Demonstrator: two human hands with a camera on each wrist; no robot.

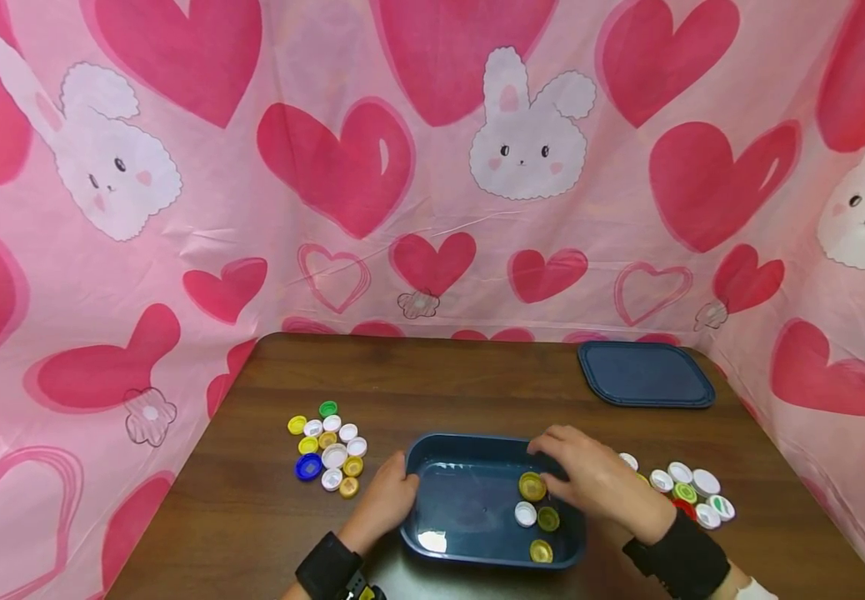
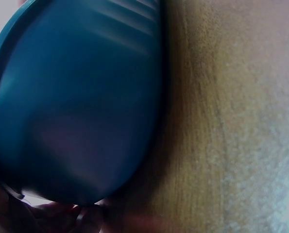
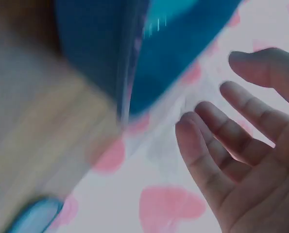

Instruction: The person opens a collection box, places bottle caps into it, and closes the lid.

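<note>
Head view, L to R: loose caps on tabletop, left hand gripping left wall of blue tray at tabletop's near-centre edge; four caps in tray; right hand over them, fingers relaxed, nothing seen held. More caps and lid at right. Wrist views blurred: left shows tray's outer wall; right shows slack fingers, caps hidden.

Dark wooden table, pink cloth backdrop with red hearts, white bunnies, even light
</note>
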